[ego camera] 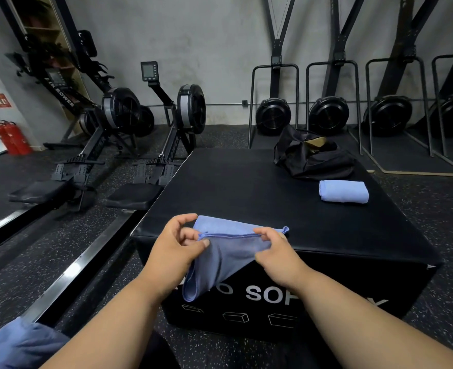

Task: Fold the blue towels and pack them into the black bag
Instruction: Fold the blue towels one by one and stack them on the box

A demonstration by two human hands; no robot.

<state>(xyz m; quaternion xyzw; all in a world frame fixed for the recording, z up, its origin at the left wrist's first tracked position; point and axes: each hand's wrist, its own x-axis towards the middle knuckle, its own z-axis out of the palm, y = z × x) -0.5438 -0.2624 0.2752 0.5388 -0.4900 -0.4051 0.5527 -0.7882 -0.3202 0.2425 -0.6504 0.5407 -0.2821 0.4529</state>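
Blue cloth (20, 342) is bunched at the lower left, nearest the lens; probably another towel, not confirmed. Largest item: black box (246, 187), on which all work is laid. Black bag (313, 158) is slumped at the far right of the box top, mouth seemingly open. One folded towel (343, 191) is set just before the bag, not yet packed. A second towel (225, 251) is held up over the near edge of the box, part draped down its front. Left hand (177, 249) is pinched on the hem at one end; right hand (273, 249) is pinched on it at the other. Step judged: folding, midway. Next called for: hem carried over to the far edge, corners matched, crease pressed flat.
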